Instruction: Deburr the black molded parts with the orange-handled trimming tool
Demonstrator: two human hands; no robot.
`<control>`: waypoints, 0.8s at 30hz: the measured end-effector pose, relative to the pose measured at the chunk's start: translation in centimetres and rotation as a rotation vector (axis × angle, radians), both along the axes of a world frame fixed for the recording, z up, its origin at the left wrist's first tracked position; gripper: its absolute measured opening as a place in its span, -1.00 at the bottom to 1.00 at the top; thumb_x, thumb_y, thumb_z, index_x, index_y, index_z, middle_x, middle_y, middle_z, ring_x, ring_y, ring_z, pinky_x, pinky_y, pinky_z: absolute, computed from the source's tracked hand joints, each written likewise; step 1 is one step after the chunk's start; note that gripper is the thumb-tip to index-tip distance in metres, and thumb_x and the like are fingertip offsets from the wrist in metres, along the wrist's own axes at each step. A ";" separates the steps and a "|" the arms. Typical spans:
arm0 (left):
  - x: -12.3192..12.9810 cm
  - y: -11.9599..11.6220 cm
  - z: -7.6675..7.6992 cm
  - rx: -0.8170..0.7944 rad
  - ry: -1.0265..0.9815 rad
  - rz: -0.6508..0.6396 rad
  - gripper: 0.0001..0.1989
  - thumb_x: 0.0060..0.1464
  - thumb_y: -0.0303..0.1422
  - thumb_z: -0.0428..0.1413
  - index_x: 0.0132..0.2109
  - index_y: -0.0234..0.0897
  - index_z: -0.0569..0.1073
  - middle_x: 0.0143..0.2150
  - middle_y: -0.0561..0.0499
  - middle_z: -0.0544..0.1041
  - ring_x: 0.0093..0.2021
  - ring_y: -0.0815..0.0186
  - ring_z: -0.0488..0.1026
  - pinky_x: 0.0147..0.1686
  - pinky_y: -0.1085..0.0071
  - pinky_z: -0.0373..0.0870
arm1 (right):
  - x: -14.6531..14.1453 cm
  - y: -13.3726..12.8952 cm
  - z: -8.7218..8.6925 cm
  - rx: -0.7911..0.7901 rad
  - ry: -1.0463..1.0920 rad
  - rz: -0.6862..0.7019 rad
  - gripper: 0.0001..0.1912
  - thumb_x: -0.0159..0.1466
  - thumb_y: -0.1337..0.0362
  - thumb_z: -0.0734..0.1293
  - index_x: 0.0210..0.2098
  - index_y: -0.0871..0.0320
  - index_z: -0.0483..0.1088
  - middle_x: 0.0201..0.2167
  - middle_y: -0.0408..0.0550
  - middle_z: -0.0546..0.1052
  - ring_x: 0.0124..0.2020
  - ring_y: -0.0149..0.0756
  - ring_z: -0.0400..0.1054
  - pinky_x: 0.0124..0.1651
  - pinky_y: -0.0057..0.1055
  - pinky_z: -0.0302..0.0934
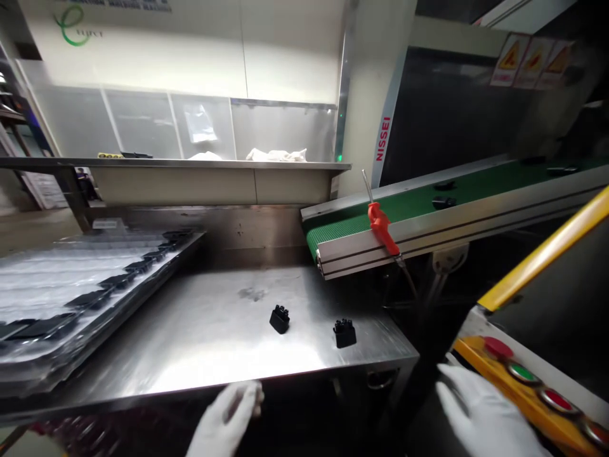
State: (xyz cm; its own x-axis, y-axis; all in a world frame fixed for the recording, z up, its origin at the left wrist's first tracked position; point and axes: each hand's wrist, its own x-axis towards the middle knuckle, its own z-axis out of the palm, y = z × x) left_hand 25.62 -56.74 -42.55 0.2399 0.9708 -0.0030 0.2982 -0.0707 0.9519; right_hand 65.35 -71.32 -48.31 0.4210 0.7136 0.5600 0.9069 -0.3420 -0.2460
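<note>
My left hand, in a white glove, is at the front edge of the metal table. Its fingers are curled towards the thumb, and I see nothing between them. My right hand, also gloved in white, is beside a yellow control panel with its thumb spread from the fingers; nothing shows in it. Whether it touches the panel I cannot tell. Beyond my hands, two small black plastic parts with knobbed tops stand apart on the table.
Left on the table is a clear plastic tray with several black parts along one side. A green conveyor belt slopes down from the right carrying black pieces. An orange air gun hangs on its rail. Behind runs a shelf.
</note>
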 end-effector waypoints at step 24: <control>8.1 14.1 2.3 0.269 0.277 -0.279 -0.70 -0.10 -0.15 0.22 -0.30 -0.29 0.48 -0.26 -0.06 0.54 -0.21 0.15 0.48 -0.20 0.33 0.38 | -6.8 15.2 3.3 -0.117 0.841 0.351 -0.24 0.01 0.14 0.42 0.20 0.04 0.23 -0.08 -0.02 0.51 -0.05 -0.19 0.41 0.12 -0.22 0.21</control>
